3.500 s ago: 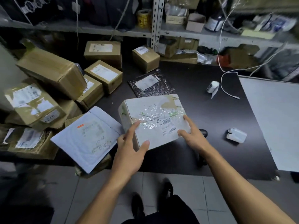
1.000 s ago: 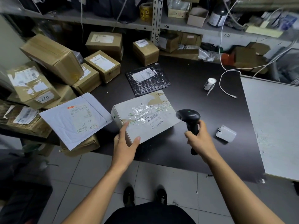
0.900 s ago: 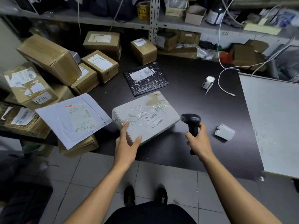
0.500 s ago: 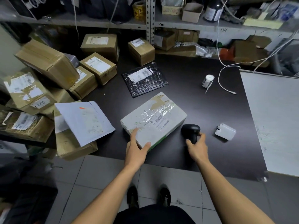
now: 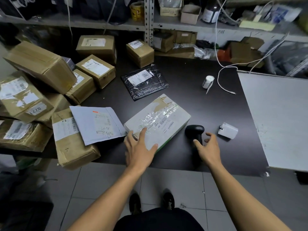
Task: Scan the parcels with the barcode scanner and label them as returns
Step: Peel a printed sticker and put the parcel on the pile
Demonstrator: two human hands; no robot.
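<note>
A white taped parcel (image 5: 160,120) with a barcode label lies flat on the dark table (image 5: 200,104). My left hand (image 5: 139,149) rests on its near left corner, fingers spread. The black barcode scanner (image 5: 195,132) lies on the table just right of the parcel. My right hand (image 5: 208,149) hovers over its handle with fingers spread, gripping nothing. A roll of labels (image 5: 208,81) stands further back on the table.
Several brown cardboard parcels (image 5: 41,67) are piled at the left, with a white mailer (image 5: 96,124) leaning on one. A black bubble mailer (image 5: 144,81) lies behind the white parcel. A small white device (image 5: 227,130), a white cable (image 5: 223,84) and a white board (image 5: 275,120) are at the right.
My right hand lowered the scanner onto the table and let go of it. The white parcel now lies flat. A brown parcel with the white mailer slid forward at the left.
</note>
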